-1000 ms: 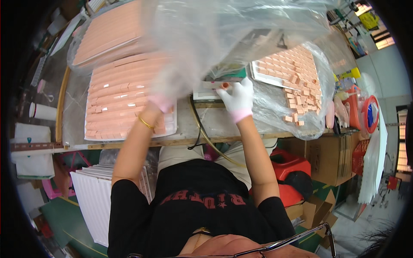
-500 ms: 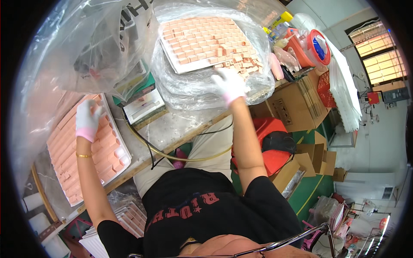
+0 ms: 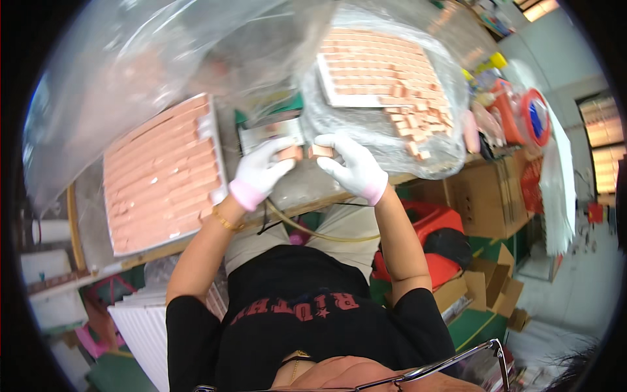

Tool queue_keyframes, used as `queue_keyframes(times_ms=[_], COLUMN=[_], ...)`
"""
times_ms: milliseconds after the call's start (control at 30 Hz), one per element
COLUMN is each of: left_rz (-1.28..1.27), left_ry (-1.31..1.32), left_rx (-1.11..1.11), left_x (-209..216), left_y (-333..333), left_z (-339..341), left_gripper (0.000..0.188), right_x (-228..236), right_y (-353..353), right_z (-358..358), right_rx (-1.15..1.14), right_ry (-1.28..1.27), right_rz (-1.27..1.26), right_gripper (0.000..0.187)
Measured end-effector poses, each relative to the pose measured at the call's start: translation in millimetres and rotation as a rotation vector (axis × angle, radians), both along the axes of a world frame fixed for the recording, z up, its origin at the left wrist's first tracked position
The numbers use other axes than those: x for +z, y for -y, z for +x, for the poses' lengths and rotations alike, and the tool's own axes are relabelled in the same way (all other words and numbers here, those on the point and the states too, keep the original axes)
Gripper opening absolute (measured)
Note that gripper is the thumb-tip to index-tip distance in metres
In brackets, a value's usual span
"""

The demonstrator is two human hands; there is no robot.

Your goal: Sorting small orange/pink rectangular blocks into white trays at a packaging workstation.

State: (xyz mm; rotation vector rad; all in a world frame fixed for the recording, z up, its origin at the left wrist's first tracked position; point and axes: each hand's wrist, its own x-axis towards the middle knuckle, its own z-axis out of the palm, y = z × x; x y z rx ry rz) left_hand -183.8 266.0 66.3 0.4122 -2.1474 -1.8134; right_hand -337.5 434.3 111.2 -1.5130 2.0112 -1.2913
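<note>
Both my hands wear white gloves with pink cuffs and meet over the near part of the worktable. My left hand (image 3: 260, 171) pinches a small peach-coloured block (image 3: 289, 153) between thumb and fingers. Just right of it, my right hand (image 3: 356, 168) grips a second peach block (image 3: 320, 151); a small gap parts the two blocks. On the left lies a white tray (image 3: 221, 157) packed with rows of peach blocks. Farther right, another white tray (image 3: 358, 102) carries similar rows, and a pile of loose blocks (image 3: 418, 125) spills beside it on clear plastic sheeting (image 3: 398, 163).
Behind my hands sits a green and white boxy item (image 3: 271, 130). Clear plastic (image 3: 163, 59) hangs over the table's left back. An orange-red basket (image 3: 513, 117) with bottles stands at the far right. Below are a red stool (image 3: 418, 228), cardboard boxes (image 3: 486, 202) and stacked white trays (image 3: 140, 333).
My left hand has come right from the left tray, and my right hand has moved back from the loose pile. Each now holds a block, close together. The view has shifted.
</note>
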Motion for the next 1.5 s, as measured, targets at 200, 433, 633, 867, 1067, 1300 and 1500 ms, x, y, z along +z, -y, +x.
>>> queue_keyframes(times_ms=[200,433,633,867,1067,1300,1500], left_rz=[-0.433,0.395,-0.078,-1.375,-1.339,-1.186,-1.275], left_ry=[-0.086,-0.028,0.242,0.392,0.320,0.265,0.220], left_rx=[0.054,-0.001,0.008,0.157,0.159,0.122,0.169], left_x=[10,5,-1,2,-5,2,-3], left_y=[8,2,44,137,146,148,140], left_z=[17,20,38,46,61,62,66], left_gripper=[0.039,0.061,0.050,0.027,0.023,0.029,0.034], right_x=[-11,-26,-38,-59,-36,-63,-51], right_y=[34,38,69,115,86,-68,-55], right_z=[10,21,27,-15,-26,-181,-183], right_rx=[0.177,0.045,-0.066,-0.199,-0.349,-1.149,-0.789], right_ry=[-0.326,0.325,0.078,-0.071,-0.425,-0.661,-0.552], right_rz=[-0.012,0.084,-0.027,-0.014,-0.008,0.354,0.591], right_gripper=[0.034,0.040,0.028,0.039,0.040,0.048,0.046])
